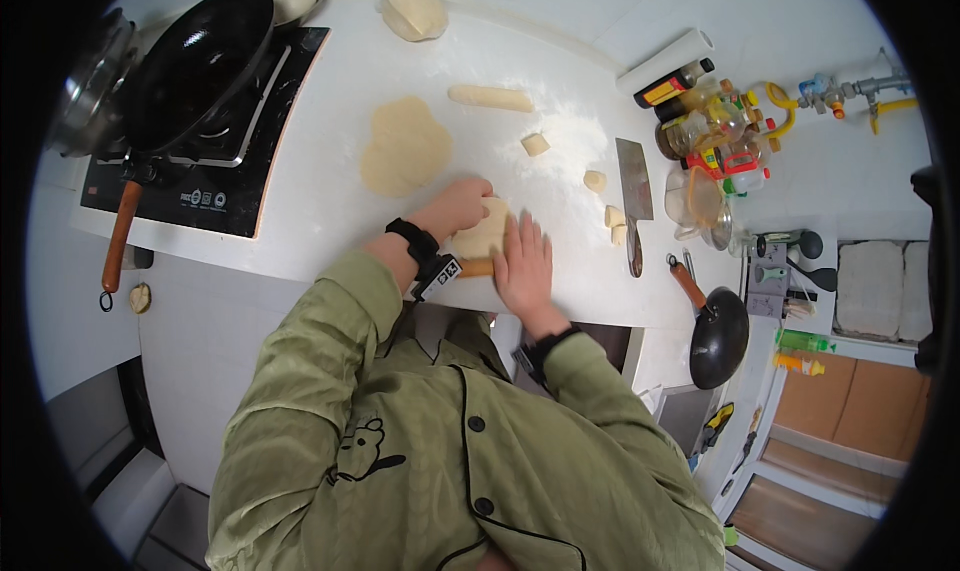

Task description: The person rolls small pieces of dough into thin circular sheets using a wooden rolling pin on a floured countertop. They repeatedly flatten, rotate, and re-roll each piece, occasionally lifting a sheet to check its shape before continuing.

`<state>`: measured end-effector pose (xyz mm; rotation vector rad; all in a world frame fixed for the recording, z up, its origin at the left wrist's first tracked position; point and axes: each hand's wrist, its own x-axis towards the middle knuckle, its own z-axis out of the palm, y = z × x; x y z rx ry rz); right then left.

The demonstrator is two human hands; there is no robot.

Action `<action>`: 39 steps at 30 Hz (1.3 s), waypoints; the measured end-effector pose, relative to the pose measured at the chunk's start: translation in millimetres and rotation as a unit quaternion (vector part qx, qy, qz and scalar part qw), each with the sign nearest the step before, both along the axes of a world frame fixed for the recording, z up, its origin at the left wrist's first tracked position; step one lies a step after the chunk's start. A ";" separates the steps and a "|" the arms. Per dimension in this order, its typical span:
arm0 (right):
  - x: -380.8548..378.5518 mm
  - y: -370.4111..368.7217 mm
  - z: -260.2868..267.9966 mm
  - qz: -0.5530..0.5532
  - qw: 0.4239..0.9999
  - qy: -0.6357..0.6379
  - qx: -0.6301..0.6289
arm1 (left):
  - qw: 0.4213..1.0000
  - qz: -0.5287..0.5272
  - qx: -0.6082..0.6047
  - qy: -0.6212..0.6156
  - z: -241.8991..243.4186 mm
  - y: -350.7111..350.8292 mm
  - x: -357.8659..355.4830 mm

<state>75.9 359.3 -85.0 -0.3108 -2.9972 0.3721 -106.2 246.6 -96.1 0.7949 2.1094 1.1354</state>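
My left hand (471, 200) has its fingers curled over the upper left edge of a small rolled dough sheet (482, 229), pinching it. My right hand (524, 265) lies flat along the sheet's right side, fingers stretched out, its palm side over one end of a wooden rolling pin (475, 268). That pin lies crosswise at the sheet's near edge; its left end is hidden behind my left wrist. Up and to the left a larger flat dough round (406, 147) rests on the white countertop (322, 196). Beyond it are a dough roll (491, 98) and a cut dough piece (535, 145).
Loose flour (574, 139) covers the counter by more dough pieces (595, 181). A cleaver (635, 188) lies to the right, near several bottles (697, 120). At left a wok (202, 68) sits on a cooktop (225, 203). Covered dough (415, 14) is at the back.
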 end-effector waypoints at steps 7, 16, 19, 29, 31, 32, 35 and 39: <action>67.5 -12.8 12.1 0.027 0.999 -0.023 -0.003 | 0.945 0.156 0.062 -0.282 8.3 -25.4 14.0; -56.1 9.5 -9.9 -0.018 0.994 -0.057 0.090 | 0.998 -0.010 -0.043 0.046 -8.5 -22.2 -0.7; -78.3 13.2 -11.3 -0.017 0.998 -0.010 0.066 | 0.996 0.015 -0.041 0.076 -10.8 -13.5 -1.0; 47.1 -7.3 7.8 0.047 0.999 -0.014 -0.017 | 0.996 -0.085 0.031 -0.001 0.2 -6.1 -7.8; 63.1 -9.4 11.2 0.055 0.998 -0.024 -0.021 | 0.992 -0.023 0.053 -0.109 -0.2 -9.5 -2.4; 67.0 -9.8 12.4 0.055 0.998 -0.024 -0.022 | 0.983 0.040 0.065 -0.164 -0.9 -11.2 2.2; 57.7 -7.6 11.0 0.049 0.998 -0.023 -0.025 | 0.955 0.120 0.062 -0.265 -2.1 -21.4 7.8; 2.8 -0.6 -1.8 0.013 1.000 -0.010 0.019 | 0.980 -0.044 -0.045 -0.187 3.0 -38.6 -0.3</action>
